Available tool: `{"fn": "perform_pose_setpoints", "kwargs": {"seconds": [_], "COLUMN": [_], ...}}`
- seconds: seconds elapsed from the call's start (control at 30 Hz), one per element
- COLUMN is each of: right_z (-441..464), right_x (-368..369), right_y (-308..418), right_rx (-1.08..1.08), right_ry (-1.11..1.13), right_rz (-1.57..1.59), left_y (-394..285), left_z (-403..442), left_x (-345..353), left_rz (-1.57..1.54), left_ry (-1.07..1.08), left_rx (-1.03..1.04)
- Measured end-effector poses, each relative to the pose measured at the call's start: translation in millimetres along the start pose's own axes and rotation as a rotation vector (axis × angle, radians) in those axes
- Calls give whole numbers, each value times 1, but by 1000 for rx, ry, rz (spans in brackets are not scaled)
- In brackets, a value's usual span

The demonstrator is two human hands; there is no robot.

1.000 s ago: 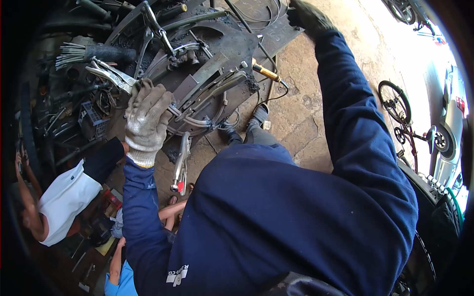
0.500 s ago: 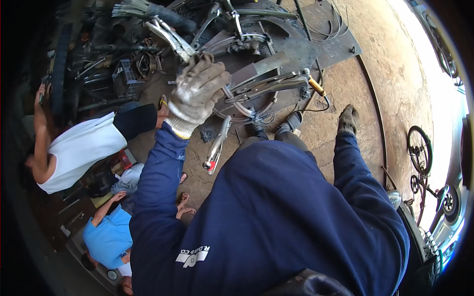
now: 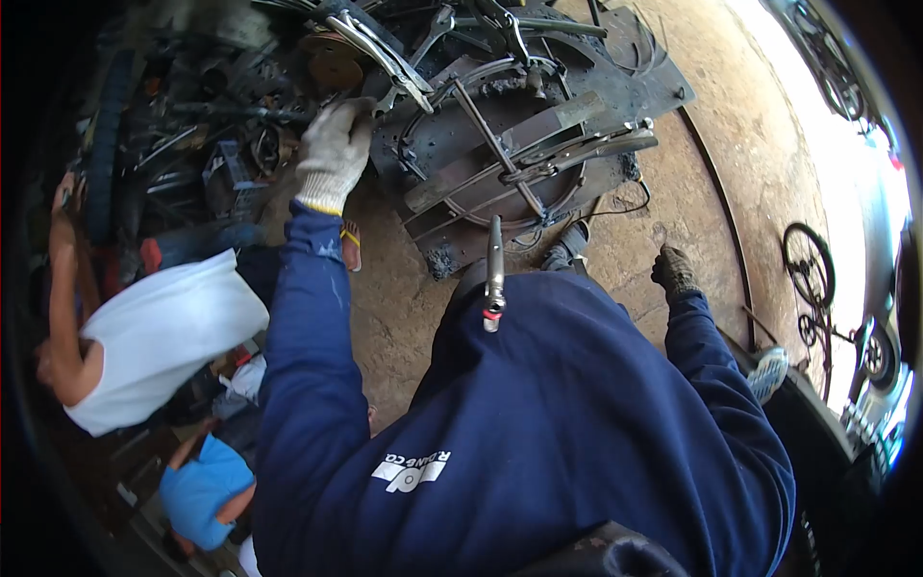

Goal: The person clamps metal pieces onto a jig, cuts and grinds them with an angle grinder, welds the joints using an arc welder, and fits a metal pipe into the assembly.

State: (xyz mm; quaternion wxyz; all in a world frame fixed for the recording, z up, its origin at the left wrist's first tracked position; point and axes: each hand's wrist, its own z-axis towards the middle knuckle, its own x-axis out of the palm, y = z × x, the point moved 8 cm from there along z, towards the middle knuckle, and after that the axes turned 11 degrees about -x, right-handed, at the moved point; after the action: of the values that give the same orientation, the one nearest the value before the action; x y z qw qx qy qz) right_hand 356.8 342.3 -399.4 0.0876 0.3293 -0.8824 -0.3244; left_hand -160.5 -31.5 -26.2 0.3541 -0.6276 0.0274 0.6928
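My left hand (image 3: 336, 149), in a pale work glove, is raised beside the left edge of a dark steel worktable (image 3: 635, 87). Its fingers look stretched out, somewhat blurred, and hold nothing I can see. Closest to it are silver locking pliers (image 3: 380, 58) at the table's upper left. A metal ring (image 3: 471, 207) lies on the table, crossed by a thin rod (image 3: 484, 127) and a flat bar (image 3: 548, 125). Other locking pliers (image 3: 495, 264) with a red part jut toward my body. My right hand (image 3: 678, 269), also gloved, hangs over the floor with curled fingers, nothing visible in it.
A wrench (image 3: 435, 34) lies at the table's far side. Scrap metal and a crate (image 3: 231, 178) crowd the left. A person in a white top (image 3: 168, 337) and another in blue (image 3: 207, 490) are at lower left. A bicycle (image 3: 812, 269) stands right; a cable (image 3: 716, 183) crosses the floor.
My left hand has moved left, away from the ring to beside the table edge. The view has shifted, and my right hand sits slightly lower in it.
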Motion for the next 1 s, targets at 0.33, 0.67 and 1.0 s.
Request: {"fn": "perform_pose_setpoints", "kwargs": {"seconds": [0.33, 0.67, 1.0], "right_z": [-130, -175, -179], "right_x": [70, 108, 107], "right_y": [-51, -129, -63], "right_rx": [-126, -72, -173], "right_ry": [-219, -205, -137], "right_rz": [3, -91, -307], "left_y": [0, 23, 81], "left_z": [21, 23, -41], "left_x": [95, 38, -73], "left_rz": [446, -95, -12], "left_ry": [523, 636, 622], "left_rx": [373, 411, -253]}}
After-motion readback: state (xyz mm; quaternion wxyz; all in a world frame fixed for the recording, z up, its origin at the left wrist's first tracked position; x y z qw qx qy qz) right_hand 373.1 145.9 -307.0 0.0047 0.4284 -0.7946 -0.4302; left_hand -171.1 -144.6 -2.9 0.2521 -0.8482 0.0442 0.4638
